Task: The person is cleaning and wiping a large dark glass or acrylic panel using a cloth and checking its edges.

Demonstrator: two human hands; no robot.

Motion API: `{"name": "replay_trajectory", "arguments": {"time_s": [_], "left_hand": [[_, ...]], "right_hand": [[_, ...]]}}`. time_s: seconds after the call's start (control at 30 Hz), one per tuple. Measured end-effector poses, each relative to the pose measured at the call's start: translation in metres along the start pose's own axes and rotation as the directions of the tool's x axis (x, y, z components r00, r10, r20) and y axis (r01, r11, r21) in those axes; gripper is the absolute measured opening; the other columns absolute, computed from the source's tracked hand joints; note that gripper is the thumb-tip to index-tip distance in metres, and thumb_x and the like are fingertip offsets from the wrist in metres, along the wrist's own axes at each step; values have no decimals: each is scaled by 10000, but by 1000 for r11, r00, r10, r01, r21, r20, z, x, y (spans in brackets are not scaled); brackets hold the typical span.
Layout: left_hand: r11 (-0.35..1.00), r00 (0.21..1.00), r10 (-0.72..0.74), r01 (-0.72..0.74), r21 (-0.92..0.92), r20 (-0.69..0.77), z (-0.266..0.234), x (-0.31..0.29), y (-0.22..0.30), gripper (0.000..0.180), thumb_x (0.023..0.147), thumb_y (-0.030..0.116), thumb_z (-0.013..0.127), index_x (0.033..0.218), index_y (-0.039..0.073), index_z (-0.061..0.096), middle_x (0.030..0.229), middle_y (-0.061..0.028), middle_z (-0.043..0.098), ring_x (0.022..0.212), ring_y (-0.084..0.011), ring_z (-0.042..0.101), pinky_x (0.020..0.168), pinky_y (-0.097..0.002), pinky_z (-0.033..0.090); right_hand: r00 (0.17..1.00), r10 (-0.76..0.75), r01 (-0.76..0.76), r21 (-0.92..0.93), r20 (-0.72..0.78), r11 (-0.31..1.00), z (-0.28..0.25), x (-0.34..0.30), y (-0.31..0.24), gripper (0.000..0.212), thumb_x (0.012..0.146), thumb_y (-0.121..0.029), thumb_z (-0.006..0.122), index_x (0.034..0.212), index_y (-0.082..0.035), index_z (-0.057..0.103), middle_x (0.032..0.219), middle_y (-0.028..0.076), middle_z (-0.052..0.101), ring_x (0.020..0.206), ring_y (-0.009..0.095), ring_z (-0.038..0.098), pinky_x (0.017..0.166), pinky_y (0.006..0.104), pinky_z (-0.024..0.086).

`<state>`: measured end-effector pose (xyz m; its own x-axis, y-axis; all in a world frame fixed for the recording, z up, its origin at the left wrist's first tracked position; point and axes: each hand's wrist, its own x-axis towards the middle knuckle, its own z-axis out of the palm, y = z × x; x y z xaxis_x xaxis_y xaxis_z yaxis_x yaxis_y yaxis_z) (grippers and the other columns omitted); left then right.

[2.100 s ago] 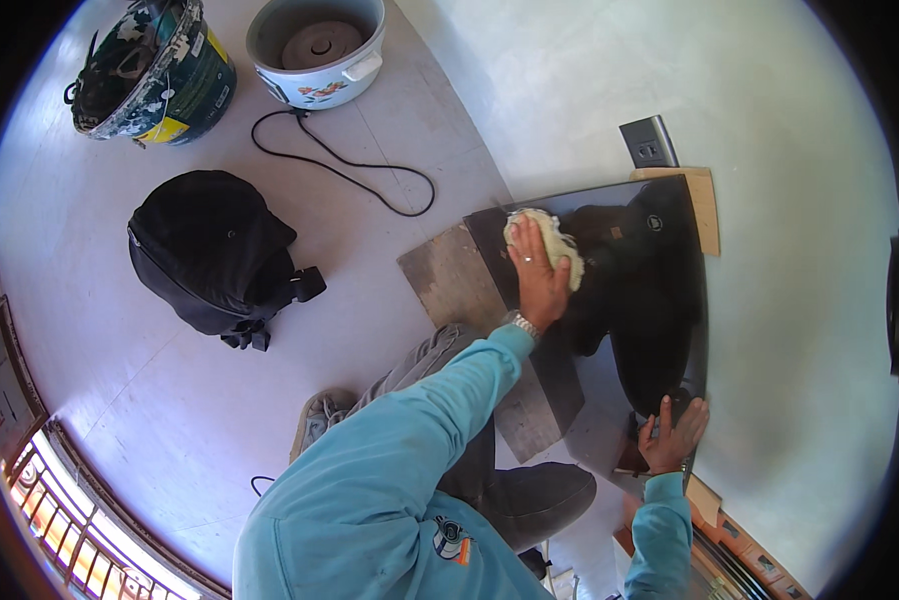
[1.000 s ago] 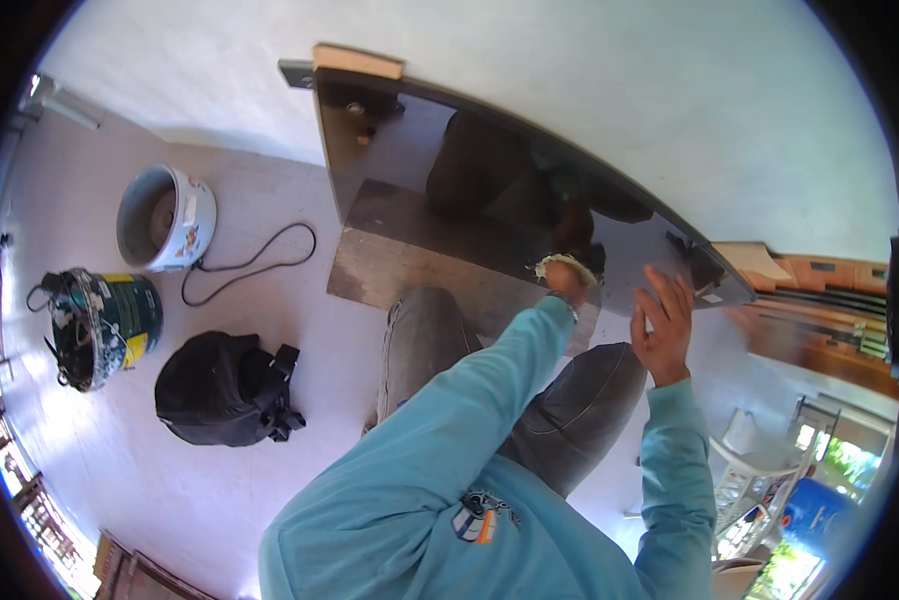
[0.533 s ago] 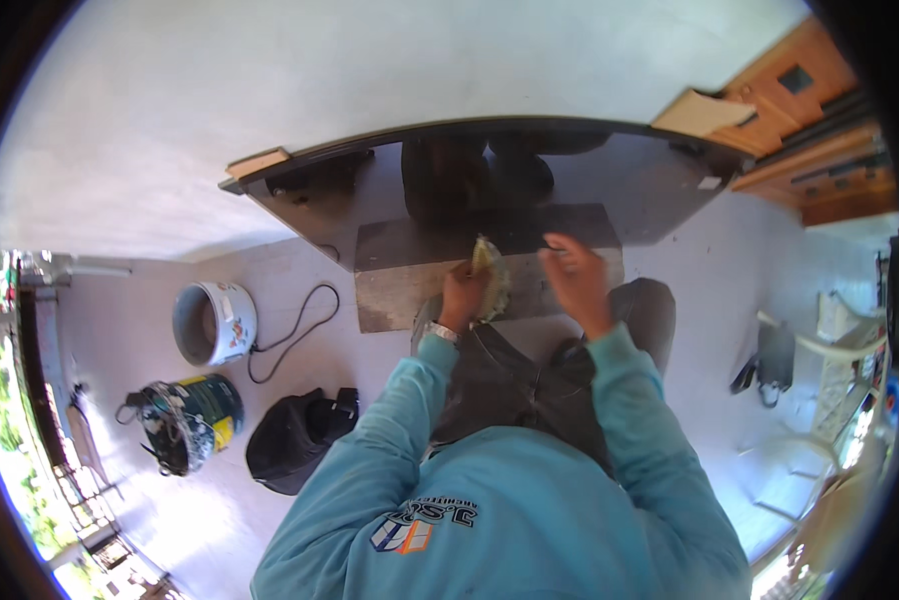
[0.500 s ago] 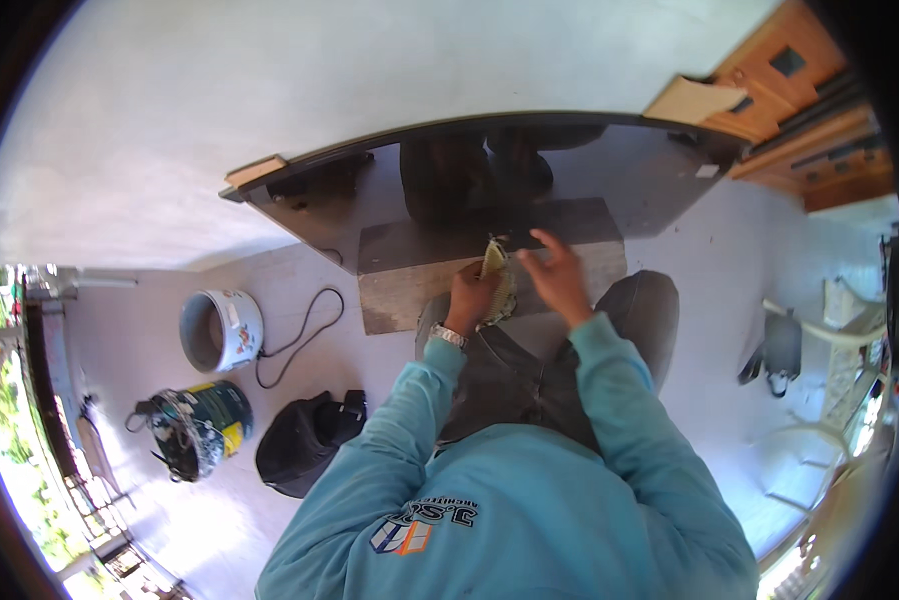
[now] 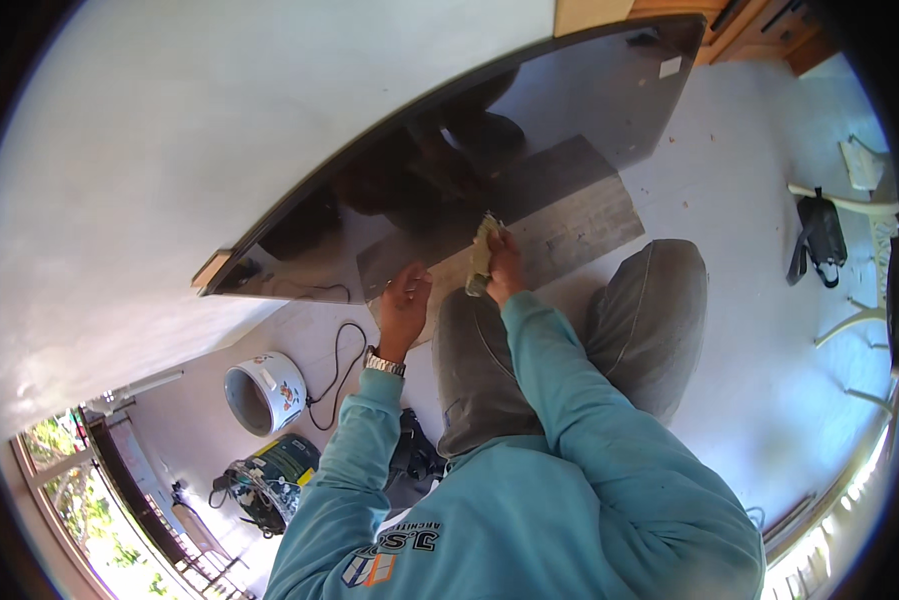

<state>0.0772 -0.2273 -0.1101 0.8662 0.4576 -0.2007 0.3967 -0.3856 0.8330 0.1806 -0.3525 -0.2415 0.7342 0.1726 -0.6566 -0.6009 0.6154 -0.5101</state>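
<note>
A crumpled yellow-green piece of cloth [image 5: 480, 258] is in my right hand [image 5: 506, 266], whose fingers are closed around it. It hangs above a greyish wooden board [image 5: 579, 222] on the floor, in front of my bent knees. My left hand [image 5: 405, 305], wearing a metal-band watch, is to the left of the cloth, near the board's left end. Its fingers are loosely bent and apart, and I see nothing in them. A large, dark, glossy panel [image 5: 569, 105] leans against the white wall just beyond both hands, reflecting the board and my body.
To the left are a white pot-like container [image 5: 269, 392] with a printed pattern, a looped dark cord [image 5: 341, 385] and a dark, stained bucket [image 5: 274, 478]. A black bag [image 5: 411, 455] lies beside my left arm. On the right are a black pouch [image 5: 819, 238] and cream chairs [image 5: 849, 322].
The cloth has passed from my left hand to my right. My left hand has moved left, away from it. The view has turned, so the panel now slants up to the right.
</note>
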Motion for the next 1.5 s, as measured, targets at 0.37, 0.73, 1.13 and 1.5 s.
{"name": "replay_trajectory", "arguments": {"time_s": [0.37,0.73,1.13,1.5], "left_hand": [[927,965,-96,-3,376,244,58,-28,-70,531,930,363,553,1338,37,462,1359,-243,462,1250,-422,437,1038,-485,359],[936,958,-63,-40,349,279,46,-21,-85,503,899,352,582,1297,54,507,1356,-232,468,1251,-410,442,1043,-478,363],[937,963,-23,-73,341,268,44,-21,-83,505,892,371,591,1295,76,517,1349,-228,477,1233,-412,455,1033,-479,368],[940,962,-29,-66,334,272,51,-19,-77,512,891,378,593,1299,78,516,1345,-216,479,1227,-410,454,1029,-481,368]], "right_hand": [[758,-440,135,-544,-482,828,42,42,29,167,917,-178,618,925,-14,590,820,72,624,732,164,570,666,343,462],[775,-395,204,-396,-494,896,69,16,29,163,891,-137,620,939,9,564,862,138,614,832,233,572,787,383,448],[883,-308,196,-319,-353,927,35,45,22,125,878,-98,673,895,-50,559,788,42,571,693,148,529,639,343,466],[888,-271,65,-485,-370,872,12,70,26,126,904,-91,650,873,-61,532,767,65,578,654,185,579,578,354,501]]}}
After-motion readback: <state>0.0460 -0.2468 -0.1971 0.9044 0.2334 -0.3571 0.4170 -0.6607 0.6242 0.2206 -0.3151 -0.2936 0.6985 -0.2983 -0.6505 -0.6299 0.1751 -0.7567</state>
